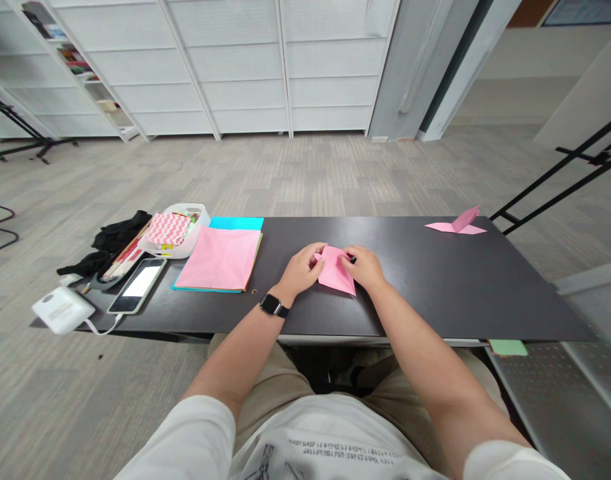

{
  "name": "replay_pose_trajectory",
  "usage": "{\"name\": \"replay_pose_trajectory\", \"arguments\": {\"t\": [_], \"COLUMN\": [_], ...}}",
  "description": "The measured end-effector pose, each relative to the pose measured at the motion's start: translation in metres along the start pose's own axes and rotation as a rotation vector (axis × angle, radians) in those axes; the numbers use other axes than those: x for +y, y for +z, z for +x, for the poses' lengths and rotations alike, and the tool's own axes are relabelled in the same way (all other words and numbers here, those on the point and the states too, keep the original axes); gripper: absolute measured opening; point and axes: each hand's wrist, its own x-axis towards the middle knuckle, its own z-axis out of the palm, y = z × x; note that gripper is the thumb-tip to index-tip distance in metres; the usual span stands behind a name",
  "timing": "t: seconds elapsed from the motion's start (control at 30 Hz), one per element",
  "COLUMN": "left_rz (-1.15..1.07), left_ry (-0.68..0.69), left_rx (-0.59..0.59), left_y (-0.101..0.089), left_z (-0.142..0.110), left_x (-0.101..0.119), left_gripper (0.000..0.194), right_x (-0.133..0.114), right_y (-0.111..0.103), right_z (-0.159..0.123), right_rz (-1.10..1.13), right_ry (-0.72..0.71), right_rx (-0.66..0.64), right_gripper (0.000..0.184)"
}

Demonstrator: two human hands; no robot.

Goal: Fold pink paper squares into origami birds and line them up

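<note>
Pink folded origami paper (337,272) lies at the near middle of the dark counter (410,293), between the person's two hands. The left hand (304,268) pinches its left edge between thumb and fingers, and the right hand (364,267) pinches its upper right edge, a small black object (354,259) showing at those fingers. A black smartwatch (271,305) is on the left wrist. Left of the origami paper, well apart, lies a stack of square colored sheets (219,259), pink on top with blue beneath. Farther left of it are a white plastic basket (200,217) holding a pink-and-white zigzag-patterned item (169,229), a smartphone (138,287) and a white charger (64,310) joined by a white cable (103,332). Well to its right, toward the far edge, sits a finished-looking pink origami figure (458,224).
</note>
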Motion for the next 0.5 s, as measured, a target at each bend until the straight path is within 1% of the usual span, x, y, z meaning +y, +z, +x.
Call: {"name": "replay_pose_trajectory", "arguments": {"t": [0.13,0.2,0.27,0.33,0.4,0.5], "left_rz": [0.021,0.031,0.05,0.079,0.11,0.14], "left_ry": [-0.046,-0.082,-0.107,-0.105,-0.088,-0.087], "left_rx": [0.009,0.04,0.084,0.119,0.133,0.131], "left_y": [0.001,0.001,0.002,0.001,0.001,0.0], "left_z": [0.0,0.001,0.001,0.002,0.003,0.003], "left_x": [0.0,-0.002,-0.005,-0.006,-0.007,-0.009], "left_gripper": [0.042,0.048,0.054,0.05,0.037,0.025], "right_x": [-0.003,-0.005,-0.008,-0.01,-0.013,-0.017], "right_y": [0.001,-0.002,-0.008,-0.015,-0.021,-0.026], "right_z": [0.002,0.001,-0.001,-0.004,-0.007,-0.011], "right_rz": [-0.006,0.042,0.086,0.103,0.106,0.116], "right_ry": [0.014,0.015,-0.005,-0.059,-0.138,-0.263], "right_rx": [0.014,0.068,0.152,0.206,0.169,0.027], "right_gripper": [0.013,0.021,0.03,0.031,0.026,0.022]}}
